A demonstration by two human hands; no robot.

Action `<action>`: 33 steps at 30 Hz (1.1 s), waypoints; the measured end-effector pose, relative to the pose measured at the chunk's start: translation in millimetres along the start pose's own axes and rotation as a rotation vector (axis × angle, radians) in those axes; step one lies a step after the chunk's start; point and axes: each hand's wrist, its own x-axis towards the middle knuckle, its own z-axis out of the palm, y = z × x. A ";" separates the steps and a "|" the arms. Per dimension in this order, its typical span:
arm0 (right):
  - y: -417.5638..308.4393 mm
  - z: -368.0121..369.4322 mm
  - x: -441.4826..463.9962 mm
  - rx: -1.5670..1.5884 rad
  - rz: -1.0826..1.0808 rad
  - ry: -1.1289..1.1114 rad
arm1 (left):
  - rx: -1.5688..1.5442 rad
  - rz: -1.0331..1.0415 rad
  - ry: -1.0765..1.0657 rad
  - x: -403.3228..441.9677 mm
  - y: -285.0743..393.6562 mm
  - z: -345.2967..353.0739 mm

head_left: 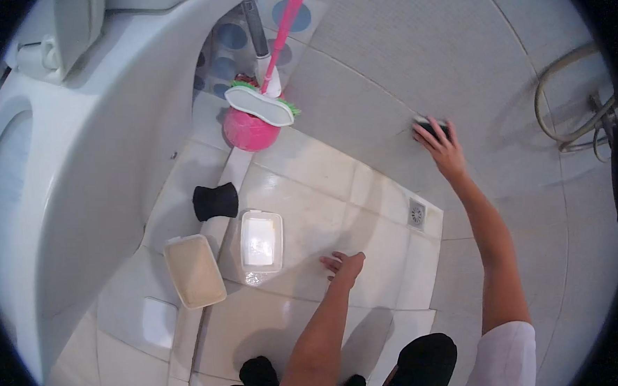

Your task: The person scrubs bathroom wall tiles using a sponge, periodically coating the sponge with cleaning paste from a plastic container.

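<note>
The right hand (445, 144) is at the wall (381, 102), and its grip is closed around a dark sponge (428, 125) with a pale edge. The fingers are spread over its back, and the sponge lies against the wall tiles. From there, between 2 and 3 o'clock, a hose (544, 111) hangs in a loop.

The left hand (343, 267) is above the floor (309, 189), at about 7 o'clock from the right hand. Its grip is loosely open, with bent fingers, and it has hold of nothing.

Seen from the left hand, the nearest thing is a white box (261, 241), between 9 and 10 o'clock. A beige tub (196, 272) is farther, at 9 o'clock, and a black pad (216, 201) lies at 10 o'clock. At 11 o'clock a brush (259, 106) with a pink handle rests over a pink pot (246, 132). The drain (417, 214) is at 2 o'clock.
</note>
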 end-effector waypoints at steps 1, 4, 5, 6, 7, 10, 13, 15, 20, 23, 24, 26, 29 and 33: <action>-3.0 12.9 -15.3 0.010 0.008 0.013 | -0.002 0.030 -0.003 6.2 -4.9 -2.9; 27.0 3.2 -26.4 -0.118 -0.187 -0.081 | 0.007 0.066 -0.057 -12.9 -3.3 6.6; 27.5 -4.9 -7.1 -0.101 -0.208 -0.056 | 0.056 0.078 -0.042 -12.6 3.3 2.7; 21.9 -15.4 15.4 -0.071 -0.234 -0.033 | 0.063 0.080 -0.037 -11.5 4.9 0.8; 12.4 -19.2 40.6 -0.010 -0.191 0.055 | 0.080 0.074 0.006 -9.4 8.0 2.9; -29.3 -62.7 117.6 0.145 -0.079 0.162 | 0.108 0.038 0.072 -8.7 10.4 16.0; -74.3 -79.4 162.0 0.247 0.006 0.166 | 0.099 0.001 0.118 -5.0 18.8 18.4; -94.5 -66.3 157.5 0.237 0.010 0.236 | 0.092 -0.024 0.128 3.8 18.2 23.9; -76.0 17.6 59.6 0.170 -0.232 0.139 | 0.177 0.031 0.228 -1.1 14.5 32.3; -44.0 52.4 -9.3 0.089 -0.266 0.131 | 0.132 -0.017 0.226 5.7 22.3 31.7; -27.7 67.2 -33.7 0.110 -0.247 0.164 | 0.096 0.024 0.196 0.3 21.6 26.8; 7.1 88.4 -83.1 0.156 -0.076 0.211 | 0.104 0.018 0.216 9.5 18.5 32.2; 58.2 94.3 -143.3 0.245 0.260 0.282 | 0.208 0.045 0.259 4.3 10.5 44.0; 117.2 60.6 -129.3 0.320 0.851 0.385 | 0.492 0.066 0.415 15.0 -7.5 65.1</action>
